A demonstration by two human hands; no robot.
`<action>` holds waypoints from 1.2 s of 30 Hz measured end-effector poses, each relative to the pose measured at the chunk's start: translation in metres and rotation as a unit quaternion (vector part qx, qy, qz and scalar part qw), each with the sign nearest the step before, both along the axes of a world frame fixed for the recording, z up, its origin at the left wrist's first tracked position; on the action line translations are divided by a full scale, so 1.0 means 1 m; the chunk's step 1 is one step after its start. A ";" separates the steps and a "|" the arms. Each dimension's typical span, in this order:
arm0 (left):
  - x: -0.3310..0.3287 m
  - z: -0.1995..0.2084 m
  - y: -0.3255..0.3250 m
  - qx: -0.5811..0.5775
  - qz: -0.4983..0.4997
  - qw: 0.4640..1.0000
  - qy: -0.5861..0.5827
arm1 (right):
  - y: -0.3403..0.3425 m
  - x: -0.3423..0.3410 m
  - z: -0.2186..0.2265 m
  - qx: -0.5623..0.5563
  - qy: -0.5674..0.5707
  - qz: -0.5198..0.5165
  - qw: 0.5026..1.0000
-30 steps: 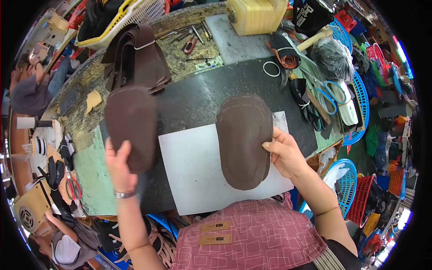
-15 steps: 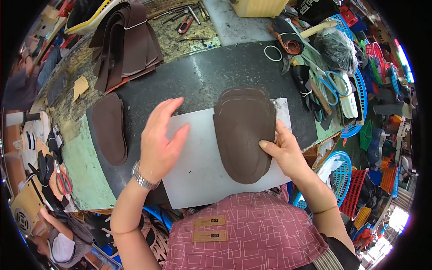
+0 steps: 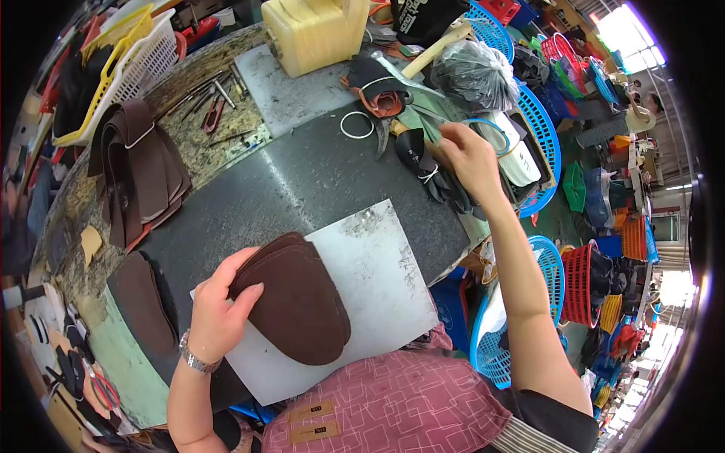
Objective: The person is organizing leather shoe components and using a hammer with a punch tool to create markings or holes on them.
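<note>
My left hand grips the upper left edge of a stack of dark brown, rounded leather pieces, its thumb on top. The stack rests partly on a white board. My right hand reaches to tools at the right of the table, its fingers curled down. What they close on is mostly hidden. Beside it are a black wrapped tool tied with white string and scissors with blue handles. Another brown sole-shaped stack lies at the table's left.
A dark mat lies under the board. Bent brown leather strips, bound with a band, are at the far left. A white ring, a yellowish taped block and a bagged dark bundle stand farther back. Blue baskets sit beside the table.
The brown stack has passed from my right hand to my left and moved left, down toward the board. My right hand has reached away to the tools. The view has turned right.
</note>
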State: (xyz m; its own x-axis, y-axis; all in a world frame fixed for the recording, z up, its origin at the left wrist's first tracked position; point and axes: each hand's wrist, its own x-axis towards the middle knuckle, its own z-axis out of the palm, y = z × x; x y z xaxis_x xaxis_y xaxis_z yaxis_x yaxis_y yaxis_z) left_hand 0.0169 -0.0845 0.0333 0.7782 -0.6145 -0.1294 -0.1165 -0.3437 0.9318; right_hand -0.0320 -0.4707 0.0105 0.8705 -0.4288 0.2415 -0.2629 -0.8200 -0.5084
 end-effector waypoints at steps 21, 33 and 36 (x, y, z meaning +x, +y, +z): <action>0.025 0.013 0.129 0.186 0.192 0.962 -0.058 | 0.024 -0.024 0.005 0.016 0.144 0.111 0.983; 0.016 -0.012 0.161 0.451 0.254 0.791 -0.327 | 0.028 -0.050 0.024 -0.054 -0.014 0.096 0.994; 0.001 0.017 0.134 0.317 0.276 0.818 -0.393 | 0.050 -0.044 0.033 -0.051 -0.031 0.131 0.990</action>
State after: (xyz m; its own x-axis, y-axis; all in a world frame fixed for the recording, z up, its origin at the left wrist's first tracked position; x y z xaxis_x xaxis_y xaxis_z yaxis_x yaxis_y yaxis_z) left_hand 0.0182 0.0499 0.0498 0.9105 -0.1449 0.3874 -0.2577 -0.9314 0.2572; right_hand -0.0761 -0.4205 0.0437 0.9309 -0.1604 0.3282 -0.0052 -0.9041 -0.4273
